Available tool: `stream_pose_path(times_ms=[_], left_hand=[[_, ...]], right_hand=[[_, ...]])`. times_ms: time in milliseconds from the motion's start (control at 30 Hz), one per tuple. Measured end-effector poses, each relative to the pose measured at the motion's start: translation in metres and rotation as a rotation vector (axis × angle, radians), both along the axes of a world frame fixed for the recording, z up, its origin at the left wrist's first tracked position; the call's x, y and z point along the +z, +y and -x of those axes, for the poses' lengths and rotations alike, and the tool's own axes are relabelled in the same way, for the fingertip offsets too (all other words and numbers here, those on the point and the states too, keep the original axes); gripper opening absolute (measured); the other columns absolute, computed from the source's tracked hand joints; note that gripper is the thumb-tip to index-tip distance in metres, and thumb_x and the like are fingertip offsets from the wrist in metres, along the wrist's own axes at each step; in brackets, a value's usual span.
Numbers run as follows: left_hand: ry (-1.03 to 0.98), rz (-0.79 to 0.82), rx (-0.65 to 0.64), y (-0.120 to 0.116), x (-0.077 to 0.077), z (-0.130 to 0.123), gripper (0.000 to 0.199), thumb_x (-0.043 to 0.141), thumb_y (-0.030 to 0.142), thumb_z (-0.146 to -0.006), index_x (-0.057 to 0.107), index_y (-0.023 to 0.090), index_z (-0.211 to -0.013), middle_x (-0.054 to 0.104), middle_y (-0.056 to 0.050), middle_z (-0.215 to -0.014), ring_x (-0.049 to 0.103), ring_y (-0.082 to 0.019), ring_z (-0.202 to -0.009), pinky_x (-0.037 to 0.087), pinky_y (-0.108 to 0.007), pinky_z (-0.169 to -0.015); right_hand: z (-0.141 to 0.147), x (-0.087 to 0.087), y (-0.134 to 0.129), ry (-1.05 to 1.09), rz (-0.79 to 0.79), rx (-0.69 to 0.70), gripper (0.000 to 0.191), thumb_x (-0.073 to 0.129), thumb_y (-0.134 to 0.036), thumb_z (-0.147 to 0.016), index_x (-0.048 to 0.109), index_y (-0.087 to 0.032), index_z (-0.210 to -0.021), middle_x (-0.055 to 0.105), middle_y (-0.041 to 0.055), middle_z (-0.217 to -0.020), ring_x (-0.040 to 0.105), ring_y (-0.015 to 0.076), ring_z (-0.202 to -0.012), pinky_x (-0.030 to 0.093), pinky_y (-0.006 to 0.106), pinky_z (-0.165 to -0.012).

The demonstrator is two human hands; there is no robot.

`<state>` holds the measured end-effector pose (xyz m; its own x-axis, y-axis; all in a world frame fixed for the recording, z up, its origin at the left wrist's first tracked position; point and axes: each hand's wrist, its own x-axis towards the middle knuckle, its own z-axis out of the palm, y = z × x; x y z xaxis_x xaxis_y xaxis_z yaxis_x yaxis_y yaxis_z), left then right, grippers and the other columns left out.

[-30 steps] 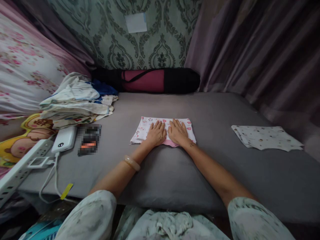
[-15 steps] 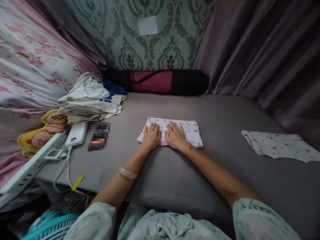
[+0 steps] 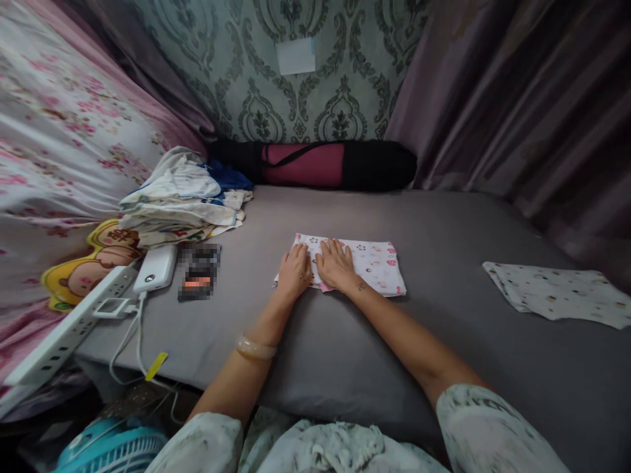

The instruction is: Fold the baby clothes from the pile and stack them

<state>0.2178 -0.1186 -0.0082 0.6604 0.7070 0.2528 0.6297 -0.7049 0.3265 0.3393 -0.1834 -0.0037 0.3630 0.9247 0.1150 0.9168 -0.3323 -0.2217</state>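
A folded white cloth with pink and dark prints [image 3: 377, 263] lies flat on the grey bed sheet [image 3: 345, 355] in front of me. My left hand [image 3: 294, 270] rests on its left end, fingers stretched forward. Close beside it, my right hand [image 3: 338, 266] presses flat on the cloth left of its middle, fingers a little apart. A bit of pink edge shows between the hands at the near side. Neither hand grips anything. What lies under the palms is hidden.
A folded white patterned garment [image 3: 557, 289] lies at right. Piled clothes [image 3: 182, 197] sit back left, near a power bank [image 3: 155, 269], a blurred-out dark item [image 3: 200, 272] and a power strip [image 3: 64, 325]. A long black and red bag [image 3: 305, 164] lies along the wall. A blue fan [image 3: 113, 447] stands low left.
My right hand has slid left across the cloth, nearer my left hand, baring more of the cloth's right side. The view has shifted slightly.
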Motion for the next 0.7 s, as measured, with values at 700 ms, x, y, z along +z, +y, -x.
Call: stream_pose_path(times_ms=[700], left_hand=[[-0.406,0.219,0.331,0.028,-0.002,0.014,0.044,0.028,0.017,-0.09,0.049,0.012,-0.128,0.058,-0.015,-0.131,0.053,-0.022,-0.124,0.043,-0.041,-0.106]], right_hand=[[0.043,0.007,0.049,0.046,0.009,0.082,0.056,0.027,-0.034,-0.098,0.034,-0.006,-0.146,0.031,0.0175,-0.154,0.024,0.0291,-0.142,0.016,0.05,-0.114]])
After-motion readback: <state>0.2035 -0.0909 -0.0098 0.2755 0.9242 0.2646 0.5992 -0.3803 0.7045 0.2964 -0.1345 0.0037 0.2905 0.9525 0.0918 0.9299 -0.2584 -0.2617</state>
